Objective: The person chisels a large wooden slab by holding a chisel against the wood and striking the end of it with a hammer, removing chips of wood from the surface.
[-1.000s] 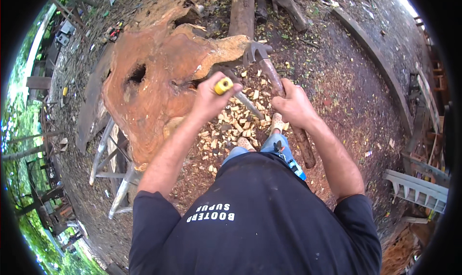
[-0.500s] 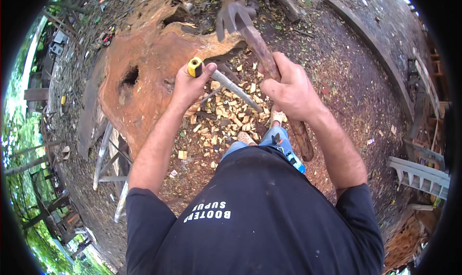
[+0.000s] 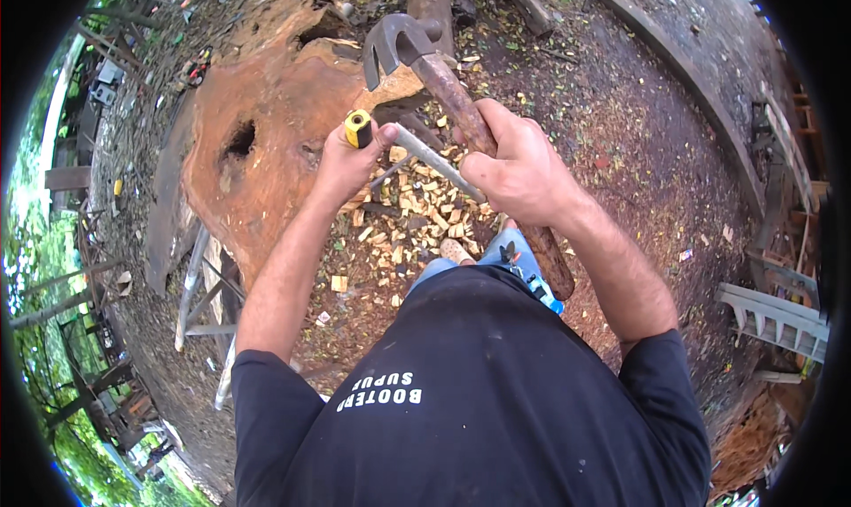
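My left hand [image 3: 344, 163] is closed around a chisel with a yellow and black handle [image 3: 358, 128]. The handle's end points up, and its blade is hidden below my hand at the edge of a big reddish-brown wood slab [image 3: 292, 108]. My right hand [image 3: 523, 166] grips the brown wooden handle of a claw hammer [image 3: 412, 44]. The hammer's head hangs in the air beyond the chisel, slightly to its right, with the claw toward the left. A pale grey pole [image 3: 441, 165] slants between my two hands.
Cut wood chips [image 3: 425, 206] cover the ground below the slab, around my feet. A dark hole [image 3: 239, 140] opens in the slab. Logs [image 3: 519, 2] lie at the far side, a long plank [image 3: 687, 73] at the right, and a grey ladder-like frame [image 3: 776, 321] at the right edge.
The hammer has swung left and a little nearer, bringing its head closer to the chisel. My right hand has shifted left with it; my left hand stays in nearly the same place.
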Demonstrator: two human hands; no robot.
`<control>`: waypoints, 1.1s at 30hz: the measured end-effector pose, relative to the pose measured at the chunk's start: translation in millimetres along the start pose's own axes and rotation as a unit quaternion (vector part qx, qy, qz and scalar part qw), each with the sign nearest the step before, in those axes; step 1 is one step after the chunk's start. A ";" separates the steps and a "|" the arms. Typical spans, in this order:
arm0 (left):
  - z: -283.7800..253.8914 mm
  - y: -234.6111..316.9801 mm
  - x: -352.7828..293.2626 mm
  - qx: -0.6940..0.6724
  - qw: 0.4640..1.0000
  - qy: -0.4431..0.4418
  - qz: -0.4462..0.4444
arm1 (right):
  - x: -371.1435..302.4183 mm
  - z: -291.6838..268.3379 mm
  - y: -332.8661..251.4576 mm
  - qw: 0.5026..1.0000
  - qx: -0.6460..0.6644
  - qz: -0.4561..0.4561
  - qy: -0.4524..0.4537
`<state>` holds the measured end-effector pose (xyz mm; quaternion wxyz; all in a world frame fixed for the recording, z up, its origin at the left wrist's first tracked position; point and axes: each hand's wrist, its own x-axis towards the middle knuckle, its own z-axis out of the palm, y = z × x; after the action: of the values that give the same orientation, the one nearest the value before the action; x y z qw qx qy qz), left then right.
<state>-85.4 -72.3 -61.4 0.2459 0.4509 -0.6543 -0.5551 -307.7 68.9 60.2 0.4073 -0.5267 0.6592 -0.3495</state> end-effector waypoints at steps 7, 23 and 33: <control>7.1 13.9 -4.7 0.029 0.999 0.005 0.030 | -1.3 -2.0 -5.1 0.999 0.029 -0.018 0.015; 14.4 -43.8 -1.3 0.116 0.980 -0.003 0.161 | -18.8 43.5 40.9 0.974 -0.200 -0.092 -0.053; 47.1 -27.3 -56.8 0.242 0.965 -0.023 0.099 | -30.6 13.7 26.8 0.998 -0.021 -0.043 0.032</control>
<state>-88.6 1.1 -89.6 0.1681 0.4171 -0.8157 -0.3639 -302.8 103.8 35.7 0.3594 -0.5515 0.6559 -0.3694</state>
